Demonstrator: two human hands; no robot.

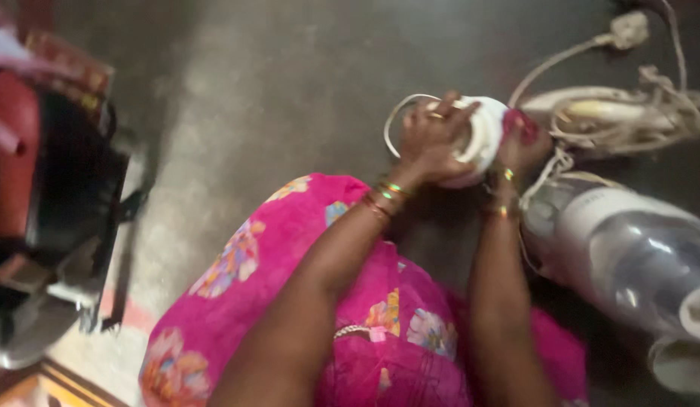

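Hands first, in the head view: you are gripping a white round lid-like part between both of them, out in front of your knees and above the dark floor. Your left hand is curling over the near and upper side of that white part, fingers wrapped onto its rim, with a ring and bangles showing at the wrist. Your right hand is pressing against the far side, clasped on it too, though motion blur is hiding the fingertips. A thin pale wire loop is sticking out just beside your left fingers, touching the white part's edge. To your right, a white appliance body with a clear jar is lying on its side on the floor, close to your right forearm, so room on that side is tight. Beyond it, a tangle of pale cord is spreading toward the upper right corner, near the held part. Your pink flowered garment is filling the lower middle. At the left edge, a red and black object is sitting well apart from your hands, and the broad stretch of floor between it and your arms is lying open.
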